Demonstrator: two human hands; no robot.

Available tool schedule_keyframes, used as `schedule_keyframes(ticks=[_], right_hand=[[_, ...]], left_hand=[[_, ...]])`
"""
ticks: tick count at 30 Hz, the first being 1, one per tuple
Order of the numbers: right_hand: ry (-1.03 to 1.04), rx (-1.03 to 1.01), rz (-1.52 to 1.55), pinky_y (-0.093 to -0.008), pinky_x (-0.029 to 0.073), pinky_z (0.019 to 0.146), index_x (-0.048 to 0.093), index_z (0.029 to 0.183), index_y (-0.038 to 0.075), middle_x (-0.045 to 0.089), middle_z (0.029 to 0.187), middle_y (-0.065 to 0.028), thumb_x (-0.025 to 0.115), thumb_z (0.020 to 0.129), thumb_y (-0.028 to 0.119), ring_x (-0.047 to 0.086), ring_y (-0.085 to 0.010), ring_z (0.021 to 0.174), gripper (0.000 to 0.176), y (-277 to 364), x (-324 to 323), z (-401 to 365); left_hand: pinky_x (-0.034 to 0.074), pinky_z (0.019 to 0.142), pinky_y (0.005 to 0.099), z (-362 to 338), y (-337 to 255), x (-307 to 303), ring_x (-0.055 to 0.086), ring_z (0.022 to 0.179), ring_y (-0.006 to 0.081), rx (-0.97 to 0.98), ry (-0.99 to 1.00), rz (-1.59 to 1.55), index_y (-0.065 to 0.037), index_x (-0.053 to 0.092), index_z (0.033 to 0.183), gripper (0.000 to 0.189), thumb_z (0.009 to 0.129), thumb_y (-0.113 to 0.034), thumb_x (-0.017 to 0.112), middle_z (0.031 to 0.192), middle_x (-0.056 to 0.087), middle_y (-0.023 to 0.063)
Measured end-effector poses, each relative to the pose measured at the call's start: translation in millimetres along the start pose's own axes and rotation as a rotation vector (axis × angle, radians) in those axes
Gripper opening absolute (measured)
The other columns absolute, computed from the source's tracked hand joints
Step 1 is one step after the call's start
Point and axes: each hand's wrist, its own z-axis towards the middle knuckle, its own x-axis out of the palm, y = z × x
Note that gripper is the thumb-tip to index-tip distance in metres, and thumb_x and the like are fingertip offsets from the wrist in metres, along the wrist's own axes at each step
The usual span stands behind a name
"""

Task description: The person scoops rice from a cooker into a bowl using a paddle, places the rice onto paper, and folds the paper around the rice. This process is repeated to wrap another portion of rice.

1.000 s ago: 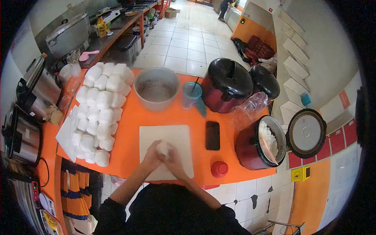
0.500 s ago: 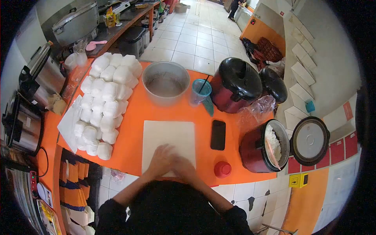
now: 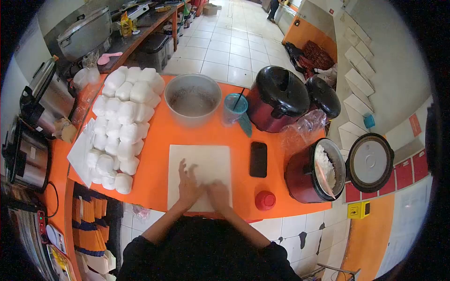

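A pale rectangular sheet (image 3: pixel 199 157) lies on the orange table (image 3: pixel 154 164) in front of me. Over its left half is my left hand (image 3: pixel 188 186), fingers spread and pointing away from me, nothing in it. My right hand (image 3: pixel 218 195) is beside it over the sheet's lower right part, blurred, its fingers hard to make out. Wrapped white bundles (image 3: pixel 126 112) are stacked to the left. Right of the sheet are a black phone (image 3: pixel 258 159) and a red cup (image 3: pixel 265 200). An open cooker (image 3: pixel 300 177) at the right holds white rice (image 3: pixel 325 171) and a pinkish paddle.
Behind the sheet stand a metal pot (image 3: pixel 192 100), a blue cup (image 3: pixel 235 107) with a straw and a closed dark red cooker (image 3: pixel 276 100). A cooker lid (image 3: pixel 370 161) is at the right. Steel cookers (image 3: pixel 54 98) line the left. A person (image 3: pixel 273 10) stands far back.
My left hand has opened out, its fingers now spread and reaching farther up the sheet. My right hand has shifted slightly. The whole view has moved a little.
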Motion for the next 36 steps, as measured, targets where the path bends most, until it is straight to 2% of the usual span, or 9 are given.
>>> schedule_keyframes(ticks=[4,8,14,17,20,27,28,33,36], right_hand=[[-0.207,-0.135,0.302,-0.0454,0.042,0.077,0.061,0.082,0.001,0.055,0.085,-0.0200,0.055,0.076,0.009,0.052,-0.0357,0.088,0.012,3,35,-17],[-0.180,-0.118,0.246,-0.0435,0.041,0.080,0.062,0.082,0.000,0.055,0.089,-0.0188,0.054,0.067,-0.001,0.050,-0.0362,0.090,0.017,-10,59,-10],[-0.139,-0.294,0.404,-0.0361,0.043,0.071,0.060,0.074,-0.002,0.056,0.083,-0.0130,0.054,0.071,-0.006,0.052,-0.0257,0.080,0.008,-22,29,-6],[-0.133,-0.036,0.952,-0.0296,0.042,0.066,0.060,0.074,-0.004,0.055,0.079,-0.0062,0.055,0.076,-0.006,0.051,-0.0156,0.074,0.006,-9,11,-6],[-0.125,0.081,1.085,-0.0276,0.044,0.076,0.063,0.083,-0.005,0.059,0.091,-0.0030,0.054,0.079,-0.007,0.052,-0.0117,0.087,0.011,-4,8,3],[0.287,-0.015,1.241,-0.0314,0.036,0.099,0.054,0.117,-0.006,0.051,0.124,-0.0109,0.052,0.087,-0.001,0.044,-0.0193,0.118,0.031,46,16,6],[0.496,-0.036,1.241,-0.0347,0.035,0.101,0.030,0.137,0.000,0.045,0.131,-0.0136,0.053,0.089,0.004,0.042,-0.0230,0.122,0.053,57,14,5],[0.698,-0.137,1.469,-0.0418,0.028,0.106,-0.016,0.142,0.013,0.032,0.140,-0.0177,0.054,0.090,0.010,0.028,-0.0281,0.132,0.087,87,1,-6],[0.646,-0.167,1.332,-0.0422,0.026,0.107,-0.010,0.143,0.012,0.034,0.139,-0.0179,0.055,0.090,0.011,0.027,-0.0276,0.133,0.085,70,4,-2]], left_hand=[[0.037,0.098,0.0437,-3,-9,-9,0.032,0.124,0.0403,-0.103,-0.124,-0.176,0.001,0.043,0.122,0.070,0.066,-0.030,0.073,0.130,0.037,0.0250],[0.044,0.088,0.0424,-12,31,-24,0.051,0.105,0.0373,-0.456,0.370,0.065,0.005,0.038,0.125,0.087,0.066,-0.050,0.072,0.119,0.047,0.0277],[0.044,0.087,0.0391,17,28,-13,0.053,0.101,0.0343,-0.672,0.489,-0.207,0.007,0.043,0.124,0.077,0.073,-0.046,0.068,0.122,0.047,0.0277],[0.040,0.093,0.0408,10,22,-33,0.049,0.109,0.0356,-0.153,0.637,-0.218,0.006,0.036,0.128,0.067,0.079,-0.029,0.064,0.116,0.050,0.0272],[0.039,0.095,0.0407,-2,27,-26,0.047,0.112,0.0360,0.145,0.488,-0.192,0.004,0.034,0.131,0.060,0.083,-0.020,0.060,0.120,0.047,0.0261],[0.049,0.078,0.0275,7,-39,-100,0.055,0.097,0.0138,-0.732,-0.016,-0.877,-0.003,0.048,0.119,0.041,0.086,-0.021,0.063,0.113,0.053,0.0073],[0.050,0.073,0.0265,5,-19,-102,0.057,0.091,0.0123,-0.592,-0.074,-0.891,-0.004,0.050,0.113,0.035,0.085,-0.021,0.064,0.107,0.055,0.0056],[0.047,0.075,0.0404,5,68,-159,0.057,0.090,0.0236,-0.340,-0.338,-0.064,0.000,0.053,0.099,0.037,0.081,-0.028,0.068,0.098,0.056,0.0098],[0.041,0.079,0.0451,9,89,-189,0.054,0.089,0.0302,-0.248,-0.315,0.656,0.001,0.054,0.092,0.047,0.078,-0.041,0.066,0.097,0.053,0.0137]])
